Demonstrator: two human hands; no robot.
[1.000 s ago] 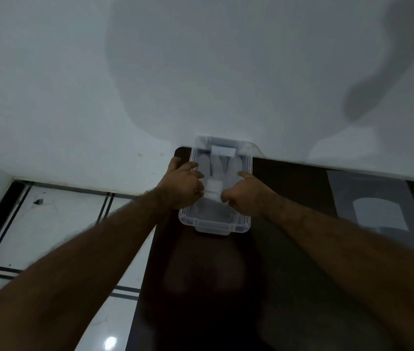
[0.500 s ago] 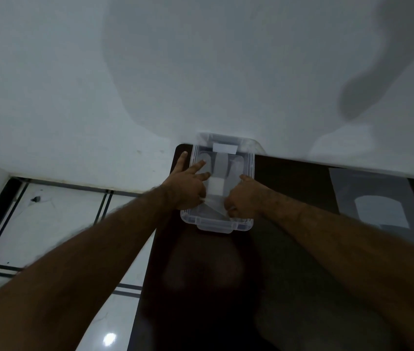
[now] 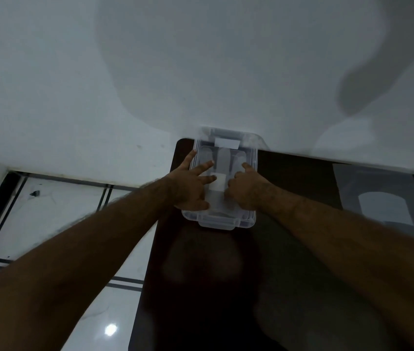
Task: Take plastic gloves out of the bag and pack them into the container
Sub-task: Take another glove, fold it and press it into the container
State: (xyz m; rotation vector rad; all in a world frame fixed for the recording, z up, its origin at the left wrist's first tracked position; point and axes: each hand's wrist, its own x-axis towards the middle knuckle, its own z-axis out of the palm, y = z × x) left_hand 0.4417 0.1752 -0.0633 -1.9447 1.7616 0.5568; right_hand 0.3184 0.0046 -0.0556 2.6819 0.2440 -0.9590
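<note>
Both hands are pressing plastic gloves down into the clear container on the dark table.

The left hand (image 3: pixel 192 190) lies flat and released, its fingers spread over the left side of the container (image 3: pixel 222 219), with the little finger reaching along the outer left wall. The right hand (image 3: pixel 245 190) is half curled over the right side, its index finger pointing forward; I cannot tell whether it pinches anything. Between the two hands the plastic gloves (image 3: pixel 217 184) lie inside the container as a pale, folded stack, touching the fingertips of both hands. The container stands at the far left corner of the table (image 3: pixel 302 249), against the white wall. Well to the right of the right hand, the bag (image 3: pixel 378 196) lies flat on the table, with a white label on it.
</note>
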